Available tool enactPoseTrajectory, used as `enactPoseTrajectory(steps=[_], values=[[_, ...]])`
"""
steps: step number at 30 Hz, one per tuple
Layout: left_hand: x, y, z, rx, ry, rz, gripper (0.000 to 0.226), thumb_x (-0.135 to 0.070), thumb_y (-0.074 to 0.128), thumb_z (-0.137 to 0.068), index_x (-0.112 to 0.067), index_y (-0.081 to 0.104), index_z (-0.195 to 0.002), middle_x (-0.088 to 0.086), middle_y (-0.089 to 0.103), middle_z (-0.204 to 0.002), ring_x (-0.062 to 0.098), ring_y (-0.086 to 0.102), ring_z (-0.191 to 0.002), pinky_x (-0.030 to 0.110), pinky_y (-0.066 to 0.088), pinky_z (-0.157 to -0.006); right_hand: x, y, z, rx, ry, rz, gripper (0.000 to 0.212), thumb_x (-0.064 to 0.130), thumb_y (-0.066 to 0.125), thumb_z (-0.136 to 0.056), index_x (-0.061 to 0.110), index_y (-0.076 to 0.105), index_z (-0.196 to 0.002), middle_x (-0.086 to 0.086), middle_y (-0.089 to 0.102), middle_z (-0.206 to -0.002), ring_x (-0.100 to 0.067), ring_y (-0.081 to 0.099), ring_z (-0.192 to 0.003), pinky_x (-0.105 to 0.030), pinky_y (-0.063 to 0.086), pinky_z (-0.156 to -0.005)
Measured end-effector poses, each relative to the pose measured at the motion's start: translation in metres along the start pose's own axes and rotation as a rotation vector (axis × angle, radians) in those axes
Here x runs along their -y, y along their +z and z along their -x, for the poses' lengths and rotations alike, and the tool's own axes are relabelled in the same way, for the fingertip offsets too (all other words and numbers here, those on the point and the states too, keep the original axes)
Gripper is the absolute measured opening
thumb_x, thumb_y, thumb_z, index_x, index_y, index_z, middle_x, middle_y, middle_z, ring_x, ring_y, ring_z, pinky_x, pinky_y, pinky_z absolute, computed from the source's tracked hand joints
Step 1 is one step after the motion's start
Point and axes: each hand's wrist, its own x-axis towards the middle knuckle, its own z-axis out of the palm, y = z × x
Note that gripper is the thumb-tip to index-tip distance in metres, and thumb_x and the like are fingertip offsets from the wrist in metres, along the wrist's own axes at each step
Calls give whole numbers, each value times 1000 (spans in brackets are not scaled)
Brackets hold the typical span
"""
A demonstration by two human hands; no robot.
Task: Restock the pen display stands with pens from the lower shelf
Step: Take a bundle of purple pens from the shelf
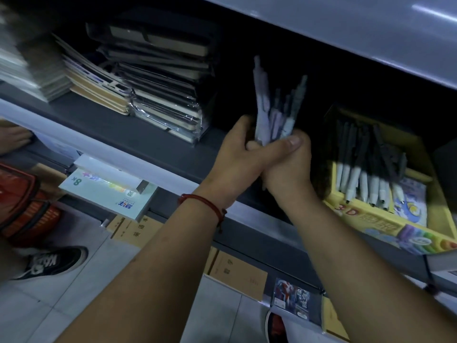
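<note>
At the far left a red plastic shopping basket (22, 201) sits low beside a black-and-white canvas sneaker (54, 262) on the tiled floor. Just right of it, a pale green paper pad marked "8K" (106, 191) lies on a lower ledge. Above, on the dark grey lower shelf (148, 139), are slanted stacks of tan-covered notebooks (99, 92) and film-wrapped dark notebooks (168, 95) — stock kept flat and out of the way.

In the middle, the left hand (237, 154), with a red string bracelet (205, 204) on its wrist, and the right hand (289, 164) are pressed together. Both are curled tightly around the lower ends of a bundle of pale lilac and grey plastic pens (274, 112). The pens fan upward in front of the dark shelf opening. Holding them with both hands probably squares up the loose ends so none slip when the bundle is carried.

To the right, a yellow cardboard box with colourful print (366, 219) rests tilted on the same shelf. It holds a row of black-and-white pens (371, 169) with their tips toward the front edge — likely more stock to draw from.

No display stand is in view, so the pens appear gathered but not yet taken up to be slotted in.
</note>
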Motion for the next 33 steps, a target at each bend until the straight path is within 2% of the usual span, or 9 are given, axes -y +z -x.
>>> enactPoseTrajectory(steps=[4, 7, 13, 16, 18, 20, 23, 28, 33], values=[[4, -11, 0, 112, 54, -132, 59, -9, 83, -85, -9, 57, -137, 5, 72, -126, 14, 69, -118, 37, 55, -103, -11, 11, 9, -68, -6, -255, 13, 13, 58, -98, 22, 55, -88, 20, 65, -69, 7, 60, -65, -11, 49, -63], [9, -16, -3, 187, 24, -236, 66, -19, 88, -82, -11, 57, -140, 1, 72, -129, 13, 67, -121, 42, 53, -107, -23, 8, 18, -15, 23, -246, 59, 59, 84, -71, 21, 59, -110, 8, 64, -96, 3, 64, -89, -16, 50, -84], [11, -3, -5, 145, 92, -379, 79, -49, 87, -71, -21, 59, -139, -7, 70, -126, 7, 66, -119, 40, 56, -103, -33, 0, 23, 3, -1, -132, 20, 20, 59, -96, 13, 56, -115, 19, 71, -86, 10, 65, -83, -9, 49, -79], [14, 1, -2, 152, 111, -356, 78, -44, 86, -73, -22, 58, -142, -8, 69, -130, 7, 64, -122, 41, 54, -105, -34, -5, 30, -45, 84, 364, 50, 4, 70, -92, 1, 49, -138, 1, 61, -123, 4, 56, -104, 0, 40, -77], [17, 2, 0, 142, 133, -366, 78, -49, 85, -73, -22, 59, -141, -8, 69, -130, 7, 64, -122, 40, 53, -105, -35, -10, 31, -18, -49, 491, 42, 13, 65, -94, 22, 54, -133, -7, 59, -126, -9, 58, -113, -9, 43, -81], [20, 4, 1, 126, 148, -363, 76, -45, 87, -75, -21, 58, -141, -9, 68, -132, 6, 63, -123, 38, 53, -106, -37, -12, 28, 38, -138, 425, 35, 19, 56, -96, 47, 49, -117, 16, 58, -110, 13, 56, -105, -8, 45, -85], [25, 7, 2, 90, 156, -348, 69, -32, 91, -78, -19, 59, -139, -9, 68, -131, 3, 63, -122, 35, 53, -106, -39, -16, 28, 75, -111, 416, 32, 8, 59, -100, 30, 48, -120, 26, 49, -101, 29, 49, -96, 0, 41, -82], [32, 9, 3, 32, 136, -285, 51, -22, 87, -83, -16, 68, -129, -7, 76, -116, 8, 70, -112, 37, 57, -98, -40, -25, 30, 126, 54, 532, 59, 14, 73, -91, 7, 46, -143, -5, 55, -132, -14, 57, -122, -15, 39, -87], [39, 11, 2, -119, 121, -233, 37, -10, 79, -85, -13, 72, -121, -1, 78, -108, 11, 73, -104, 44, 60, -94, -50, -19, 29, 135, -129, 594, 61, 39, 68, -85, 19, 52, -140, 1, 53, -126, -9, 51, -121, -15, 42, -99]])
